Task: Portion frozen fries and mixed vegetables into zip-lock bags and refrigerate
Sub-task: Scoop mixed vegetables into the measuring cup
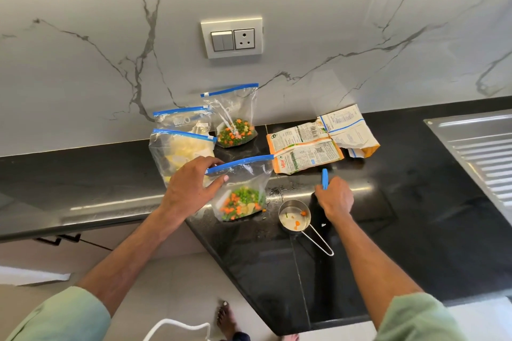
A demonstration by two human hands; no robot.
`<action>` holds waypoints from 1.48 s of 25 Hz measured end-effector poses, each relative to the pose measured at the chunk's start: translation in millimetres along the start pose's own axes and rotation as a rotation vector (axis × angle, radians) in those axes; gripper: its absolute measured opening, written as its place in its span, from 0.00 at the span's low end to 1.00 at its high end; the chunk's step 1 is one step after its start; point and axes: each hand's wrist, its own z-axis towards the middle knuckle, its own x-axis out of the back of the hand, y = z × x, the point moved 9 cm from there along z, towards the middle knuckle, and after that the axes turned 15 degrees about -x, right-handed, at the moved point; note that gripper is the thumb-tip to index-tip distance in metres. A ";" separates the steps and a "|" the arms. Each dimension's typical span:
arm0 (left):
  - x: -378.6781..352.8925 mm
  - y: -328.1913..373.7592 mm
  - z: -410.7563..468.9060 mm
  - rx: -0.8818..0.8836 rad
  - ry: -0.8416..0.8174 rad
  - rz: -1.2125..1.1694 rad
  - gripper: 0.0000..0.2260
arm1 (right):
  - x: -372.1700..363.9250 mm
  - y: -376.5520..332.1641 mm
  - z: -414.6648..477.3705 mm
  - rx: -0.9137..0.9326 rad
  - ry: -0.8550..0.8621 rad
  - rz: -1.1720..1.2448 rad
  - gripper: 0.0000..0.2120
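Evidently the vegetable bag (241,196) is held by the left grip (191,185), a blue tool (324,178) by the right grip (336,199); sealing is judged due.

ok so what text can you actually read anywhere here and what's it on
"Safal": red, sideways, on the near packet.
Fine print and barcode on that packet: too small to read.
Printed panel on the far packet: too small to read.
White logo on the fries bag by the wall: blurred, unreadable.
Faint logo on the rear veg bag: unreadable.
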 end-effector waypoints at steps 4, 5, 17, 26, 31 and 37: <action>4.3 0.1 1.1 0.006 0.027 -0.025 0.17 | 17.5 -20.2 17.9 0.135 0.027 0.009 0.19; 6.4 1.4 2.3 0.005 0.045 -0.035 0.18 | 29.4 -25.2 22.0 0.145 0.102 0.074 0.21; 15.1 19.5 55.9 -0.027 0.200 -0.184 0.18 | 83.4 -74.6 105.7 0.017 0.028 0.679 0.06; -10.8 7.2 55.8 -0.006 -0.009 -0.121 0.27 | 125.7 -12.2 173.0 -0.276 0.258 0.609 0.21; -10.1 11.0 46.3 -0.112 -0.178 0.054 0.42 | 113.3 -11.8 171.9 -0.292 0.350 0.342 0.31; -9.4 3.0 41.6 -0.114 -0.181 0.076 0.38 | 83.9 4.2 189.5 -0.454 0.030 0.513 0.31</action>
